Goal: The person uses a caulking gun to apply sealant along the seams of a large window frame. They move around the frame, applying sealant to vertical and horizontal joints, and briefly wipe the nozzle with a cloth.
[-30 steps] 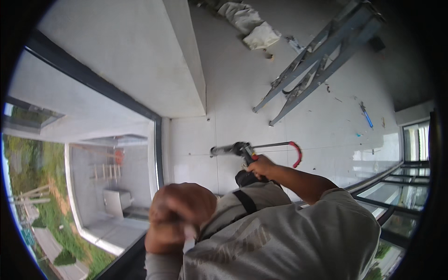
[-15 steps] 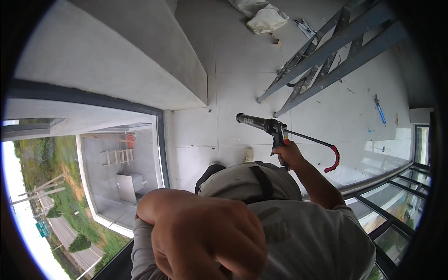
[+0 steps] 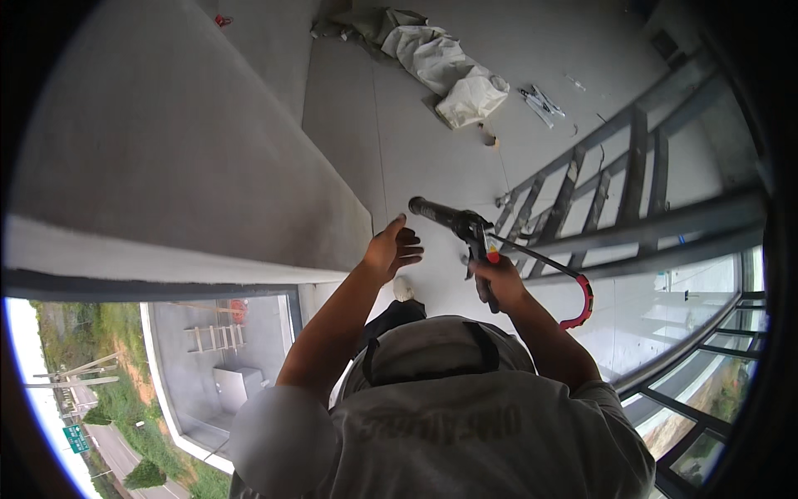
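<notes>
My right hand (image 3: 501, 283) is wrapped round the handle of a caulking gun (image 3: 445, 215). The gun has a dark barrel that points up and to the left, and its long rod ends in a red and black hook behind my right wrist. My left hand (image 3: 393, 249) is raised just left of the barrel, with its fingers apart and nothing in them. A small gap shows between that hand and the gun.
A grey metal ladder (image 3: 640, 166) stands at the right. Crumpled whitish sheeting (image 3: 440, 62) and several slim pieces (image 3: 542, 104) lie on the floor ahead. A grey wall (image 3: 191, 158) and a window frame (image 3: 297, 314) are at my left; glazed panes (image 3: 702, 395) curve along the right.
My left hand has moved from close below the camera out toward the gun's barrel and its fingers have opened. The right hand keeps the gun. The view has shifted, showing more sheeting and ladder.
</notes>
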Motion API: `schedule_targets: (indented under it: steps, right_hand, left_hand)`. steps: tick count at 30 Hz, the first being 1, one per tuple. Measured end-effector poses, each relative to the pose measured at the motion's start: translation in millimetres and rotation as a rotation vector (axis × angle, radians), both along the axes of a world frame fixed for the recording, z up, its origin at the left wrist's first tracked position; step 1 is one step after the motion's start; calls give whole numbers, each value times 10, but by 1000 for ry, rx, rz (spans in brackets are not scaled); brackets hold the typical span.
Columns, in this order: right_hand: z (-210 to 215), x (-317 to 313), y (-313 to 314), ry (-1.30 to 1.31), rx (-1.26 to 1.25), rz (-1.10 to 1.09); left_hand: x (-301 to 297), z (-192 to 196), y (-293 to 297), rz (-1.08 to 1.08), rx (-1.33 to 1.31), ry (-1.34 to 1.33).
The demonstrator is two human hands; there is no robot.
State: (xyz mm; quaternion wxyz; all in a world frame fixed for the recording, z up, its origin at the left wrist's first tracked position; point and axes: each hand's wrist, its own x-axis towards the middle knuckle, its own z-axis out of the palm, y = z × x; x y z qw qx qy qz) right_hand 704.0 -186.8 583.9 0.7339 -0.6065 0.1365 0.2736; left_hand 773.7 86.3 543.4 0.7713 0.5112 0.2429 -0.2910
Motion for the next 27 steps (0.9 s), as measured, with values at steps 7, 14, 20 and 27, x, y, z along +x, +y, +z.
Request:
schedule_targets:
  steps: [7, 14, 20, 27]
  right_hand:
    - [874, 1432, 344, -129, 222, -20]
    - [356, 3044, 28, -249, 261, 27]
    - [-947, 4868, -203, 9, 195, -190]
    - [-1164, 6086, 15, 213, -20, 312]
  left_hand:
    - [2101, -173, 37, 349, -686, 14]
    - [4036, -310, 52, 766, -569, -97]
    - [4909, -115, 306, 833, -447, -210]
    - [5487, 655, 151, 441, -48, -762]
